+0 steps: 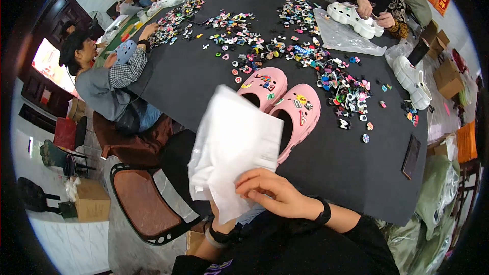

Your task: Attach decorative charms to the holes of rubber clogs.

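A black desk spreads before the person. Thin white wrapping rises at its near edge, partly covering the pink clogs. The left hand, below the wrapping, is mostly hidden, its grip impossible to tell; the right hand touches the wrapping's lower right, fingers half curled, any pinch unclear. Small charms lie beyond.

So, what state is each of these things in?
White wrapping: creased, held up
Left hand: mostly hidden by the wrapping
Right hand: fingers bent, against the wrapping
Pink clogs: side by side, decorated, partly covered
Loose charms: scattered in heaps
Clear bag: lying flat, wrinkled
Phone: lying flat, dark
Blue clog: held by another person
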Demonstrator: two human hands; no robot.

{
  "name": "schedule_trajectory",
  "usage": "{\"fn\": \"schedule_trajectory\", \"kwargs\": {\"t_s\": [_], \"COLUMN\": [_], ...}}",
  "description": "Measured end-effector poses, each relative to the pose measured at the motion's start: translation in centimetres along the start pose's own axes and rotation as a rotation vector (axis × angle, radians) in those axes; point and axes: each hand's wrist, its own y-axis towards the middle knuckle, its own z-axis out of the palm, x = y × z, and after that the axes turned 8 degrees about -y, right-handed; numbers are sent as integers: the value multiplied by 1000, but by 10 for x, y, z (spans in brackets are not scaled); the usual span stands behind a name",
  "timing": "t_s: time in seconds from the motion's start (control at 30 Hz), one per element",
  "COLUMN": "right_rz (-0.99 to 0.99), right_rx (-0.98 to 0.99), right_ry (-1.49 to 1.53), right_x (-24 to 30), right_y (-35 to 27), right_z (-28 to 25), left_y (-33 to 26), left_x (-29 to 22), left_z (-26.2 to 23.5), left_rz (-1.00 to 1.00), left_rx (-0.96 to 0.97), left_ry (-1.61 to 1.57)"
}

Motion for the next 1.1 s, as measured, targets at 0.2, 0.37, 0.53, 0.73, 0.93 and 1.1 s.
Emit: {"fn": "schedule_trajectory", "kwargs": {"t_s": [0.2, 0.37, 0.53, 0.73, 0.93, 1.1], "right_rz": [-263, -296, -340, -454, -343, -169], "right_rx": [22, -104, -87, -63, -36, 62], "right_ry": [-645, -668, -610, -699, -638, -173], "right_x": [5, 1, 3, 3, 1, -3], "right_y": [1, 3, 6, 7, 0, -4], "right_z": [4, 1, 6, 10, 5, -5], "left_y": [-14, -14, -25, -28, -19, -16], "left_x": [5, 3, 3, -8, -14, -20], "left_z": [-13, -9, -4, -20, -14, -7], "left_rz": [-66, 35, 129, 247, 247, -193], "left_rx": [-32, 188, 203, 42, -71, -159], "left_ry": [229, 384, -17, 13, 418, 1675]}}
